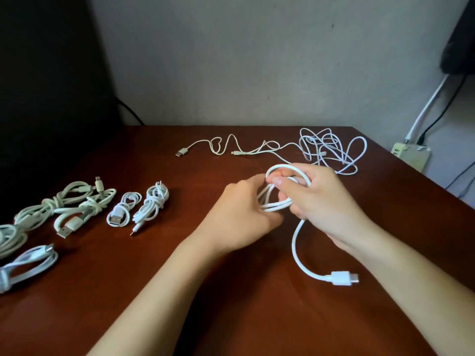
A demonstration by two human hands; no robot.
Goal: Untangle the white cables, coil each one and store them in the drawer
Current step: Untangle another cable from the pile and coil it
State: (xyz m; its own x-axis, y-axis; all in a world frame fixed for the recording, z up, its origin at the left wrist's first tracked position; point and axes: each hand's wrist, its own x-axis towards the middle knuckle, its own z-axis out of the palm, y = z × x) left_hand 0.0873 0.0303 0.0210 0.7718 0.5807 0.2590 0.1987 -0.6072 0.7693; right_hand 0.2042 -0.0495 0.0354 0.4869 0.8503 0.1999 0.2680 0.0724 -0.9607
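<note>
so, watching from my remote seat: over the dark red-brown wooden table [180, 283], the left hand [239, 214] pinches the loops of the thick white rubbery cable [276, 205] and the right hand [326, 199] curls through them. my worry is that a slack grip lets the coil spring open, or that the free tail with its white plug [341, 278] snags the thin white tangle of cables [331, 150] just behind.
</note>
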